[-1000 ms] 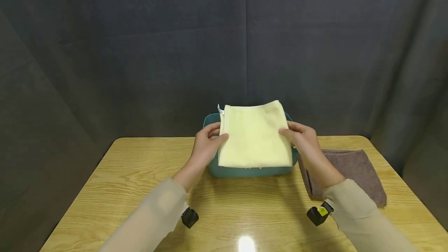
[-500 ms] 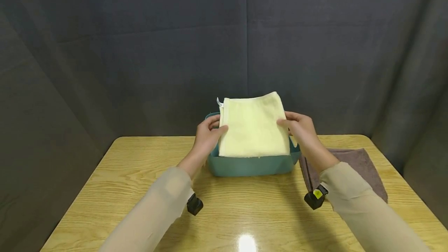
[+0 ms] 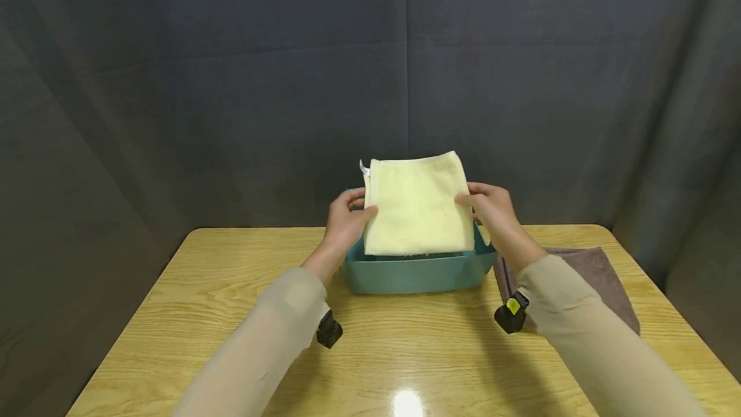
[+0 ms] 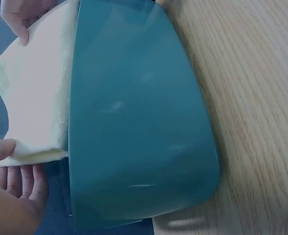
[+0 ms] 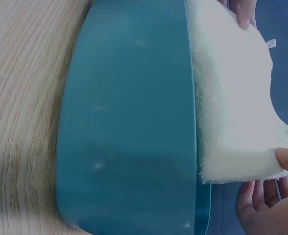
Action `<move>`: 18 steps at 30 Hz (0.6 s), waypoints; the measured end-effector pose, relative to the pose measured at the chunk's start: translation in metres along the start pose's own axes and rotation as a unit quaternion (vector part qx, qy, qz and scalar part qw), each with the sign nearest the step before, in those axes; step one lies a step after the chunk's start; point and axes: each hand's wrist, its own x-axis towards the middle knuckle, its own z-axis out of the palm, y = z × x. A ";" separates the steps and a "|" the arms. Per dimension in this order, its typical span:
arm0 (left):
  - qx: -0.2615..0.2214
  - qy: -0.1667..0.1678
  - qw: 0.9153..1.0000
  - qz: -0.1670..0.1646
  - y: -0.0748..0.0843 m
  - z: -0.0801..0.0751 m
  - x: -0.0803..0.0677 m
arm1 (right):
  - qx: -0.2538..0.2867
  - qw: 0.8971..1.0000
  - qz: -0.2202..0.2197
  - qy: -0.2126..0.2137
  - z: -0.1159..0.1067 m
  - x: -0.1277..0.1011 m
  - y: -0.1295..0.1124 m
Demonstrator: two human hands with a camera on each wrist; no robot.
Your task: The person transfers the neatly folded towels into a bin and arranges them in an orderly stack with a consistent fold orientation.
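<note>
A pale yellow towel [image 3: 418, 206], folded into a square with a small white tag at its upper left corner, is held over the teal basin [image 3: 413, 277]. My left hand [image 3: 345, 221] pinches its left edge, thumb on the front face and fingers behind. On the opposite edge, my right hand [image 3: 492, 211] grips it the same way. In the left wrist view the towel [image 4: 38, 88] stands just above the basin's rim, its lower edge right at the opening. The right wrist view shows the towel's lower corner [image 5: 214, 171] overlapping the basin's far side. Much of the basin's inside is hidden.
A folded brown towel [image 3: 590, 278] lies on the right of the wooden table [image 3: 249, 288], partly behind the right forearm. The basin stands near the table's back edge. A dark grey curtain [image 3: 278, 101] hangs behind and at both sides.
Both hands have raised the yellow towel and carried it away over the basin, so more of the basin's front wall shows. In the last half second it has shifted only slightly.
</note>
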 end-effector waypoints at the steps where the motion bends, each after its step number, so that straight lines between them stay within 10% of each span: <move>1: 0.002 0.001 1.000 -0.001 0.000 0.001 0.000 | 0.000 1.000 0.002 0.000 0.000 0.001 0.001; 18: 0.025 0.009 1.000 -0.012 -0.017 0.010 -0.002 | -0.011 1.000 0.009 -0.006 0.003 0.003 0.020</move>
